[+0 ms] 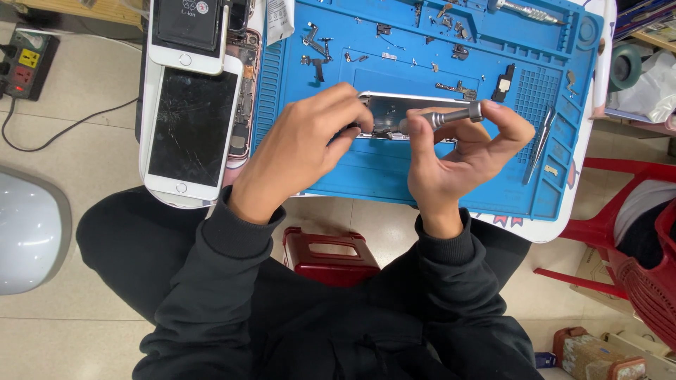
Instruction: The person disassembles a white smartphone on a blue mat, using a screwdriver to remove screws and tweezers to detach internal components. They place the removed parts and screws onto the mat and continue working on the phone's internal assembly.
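Two hands at an opened phone on the blue mat

The left hand point(299, 151) curls its grip over the left end of the opened phone point(401, 116), fingers pressed onto its edge and pinning it to the blue mat point(436, 179). The right hand point(461, 151) pinches a grey metal screwdriver point(451, 116) between thumb and forefinger, the shaft lying nearly level and its tip down in the phone's bared insides. The phone sits mid-mat, straight ahead of the person and partly hidden by both hands.

Left of the mat a white phone point(189, 130) with a cracked dark screen lies face up; above it a second white phone point(189, 35) carries a flat black battery with a small round red-and-white mark. A white slip point(279, 20) with print hangs over the mat's upper left edge. Tiny screws and brackets point(317, 49) are scattered across the mat's top trays, tweezers point(539, 144) lie along its right side, another driver point(524, 10) rests at the top. The mat covers a small white counter point(549, 229); a dark red stool point(329, 255) stands between the knees
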